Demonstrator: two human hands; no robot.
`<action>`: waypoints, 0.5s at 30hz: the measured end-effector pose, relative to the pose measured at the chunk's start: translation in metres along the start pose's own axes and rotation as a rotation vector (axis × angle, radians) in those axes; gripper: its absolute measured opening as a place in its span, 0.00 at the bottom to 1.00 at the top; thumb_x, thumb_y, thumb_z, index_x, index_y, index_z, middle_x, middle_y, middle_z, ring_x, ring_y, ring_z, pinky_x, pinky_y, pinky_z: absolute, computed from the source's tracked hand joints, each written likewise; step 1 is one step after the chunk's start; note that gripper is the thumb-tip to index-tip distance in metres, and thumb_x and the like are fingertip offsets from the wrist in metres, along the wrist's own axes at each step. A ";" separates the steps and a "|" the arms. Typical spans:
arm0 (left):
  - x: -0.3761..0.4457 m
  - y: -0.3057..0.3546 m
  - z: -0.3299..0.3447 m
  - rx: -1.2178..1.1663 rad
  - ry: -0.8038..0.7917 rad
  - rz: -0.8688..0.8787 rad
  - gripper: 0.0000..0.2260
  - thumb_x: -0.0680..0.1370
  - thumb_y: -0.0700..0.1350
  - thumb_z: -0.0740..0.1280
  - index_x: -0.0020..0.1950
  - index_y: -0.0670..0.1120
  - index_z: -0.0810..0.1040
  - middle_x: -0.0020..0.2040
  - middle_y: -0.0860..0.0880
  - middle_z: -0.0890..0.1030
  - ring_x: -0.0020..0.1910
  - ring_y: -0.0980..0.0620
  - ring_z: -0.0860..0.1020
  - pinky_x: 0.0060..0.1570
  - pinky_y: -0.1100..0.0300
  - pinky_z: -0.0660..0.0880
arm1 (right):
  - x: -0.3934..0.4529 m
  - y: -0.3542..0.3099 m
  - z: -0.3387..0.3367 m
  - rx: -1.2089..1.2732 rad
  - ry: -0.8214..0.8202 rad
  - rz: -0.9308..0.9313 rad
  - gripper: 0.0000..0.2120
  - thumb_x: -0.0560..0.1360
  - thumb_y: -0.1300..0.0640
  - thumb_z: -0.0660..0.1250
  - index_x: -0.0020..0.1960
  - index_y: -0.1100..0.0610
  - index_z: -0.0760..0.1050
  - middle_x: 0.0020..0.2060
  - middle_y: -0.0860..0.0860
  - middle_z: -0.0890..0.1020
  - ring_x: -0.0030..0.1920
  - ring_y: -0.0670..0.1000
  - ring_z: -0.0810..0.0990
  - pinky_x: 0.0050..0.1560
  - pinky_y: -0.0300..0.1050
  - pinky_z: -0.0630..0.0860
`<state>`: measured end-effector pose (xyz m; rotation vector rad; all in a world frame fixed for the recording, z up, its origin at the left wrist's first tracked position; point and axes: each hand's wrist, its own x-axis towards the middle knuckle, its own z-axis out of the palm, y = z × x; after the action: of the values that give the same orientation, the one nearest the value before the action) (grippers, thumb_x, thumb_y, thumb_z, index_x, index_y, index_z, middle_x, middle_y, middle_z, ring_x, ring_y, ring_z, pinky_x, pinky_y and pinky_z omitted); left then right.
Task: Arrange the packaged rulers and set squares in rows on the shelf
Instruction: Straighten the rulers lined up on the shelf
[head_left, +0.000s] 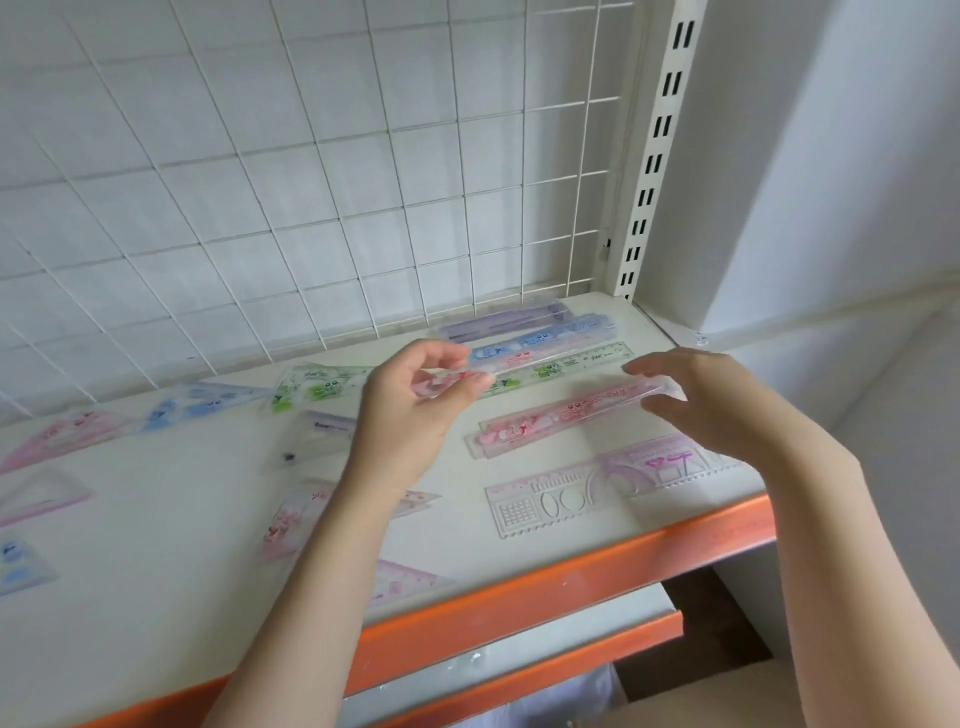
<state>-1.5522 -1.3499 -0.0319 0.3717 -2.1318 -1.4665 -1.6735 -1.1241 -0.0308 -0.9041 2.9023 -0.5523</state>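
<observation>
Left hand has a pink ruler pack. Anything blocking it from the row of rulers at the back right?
Nothing visible blocks it. The left hand pinches the pink ruler pack just above the shelf, right beside the green ruler in that row. Another pink ruler lies nearer, under the open right hand.

We see an evenly lit, bright scene with soft daylight and only faint shadows under the left hand (415, 400) and right hand (711, 400). Left of the left hand, packets smear with blur. Behind the hands, the wire grid (311, 182) bows from wide-angle distortion.
</observation>
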 end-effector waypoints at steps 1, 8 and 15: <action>0.004 0.002 0.010 0.015 -0.022 0.011 0.11 0.69 0.41 0.75 0.43 0.54 0.77 0.41 0.59 0.79 0.39 0.69 0.75 0.47 0.71 0.70 | -0.003 0.002 0.000 0.027 0.032 0.014 0.17 0.77 0.59 0.64 0.65 0.51 0.73 0.60 0.51 0.78 0.60 0.52 0.75 0.58 0.43 0.67; 0.012 -0.007 0.061 0.183 -0.162 0.026 0.12 0.69 0.44 0.75 0.49 0.51 0.77 0.45 0.55 0.78 0.43 0.66 0.74 0.46 0.76 0.66 | -0.023 0.016 0.005 0.138 0.158 0.124 0.14 0.77 0.57 0.64 0.62 0.52 0.76 0.57 0.49 0.80 0.58 0.51 0.76 0.52 0.39 0.67; 0.002 -0.013 0.061 0.587 -0.169 0.112 0.17 0.70 0.50 0.74 0.57 0.52 0.77 0.49 0.57 0.79 0.54 0.50 0.76 0.55 0.57 0.66 | -0.037 0.022 0.007 0.177 0.207 0.160 0.13 0.77 0.57 0.64 0.62 0.52 0.76 0.57 0.48 0.79 0.52 0.51 0.77 0.48 0.40 0.66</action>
<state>-1.5888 -1.3075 -0.0602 0.3335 -2.6533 -0.8099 -1.6537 -1.0894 -0.0474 -0.6204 3.0053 -0.9215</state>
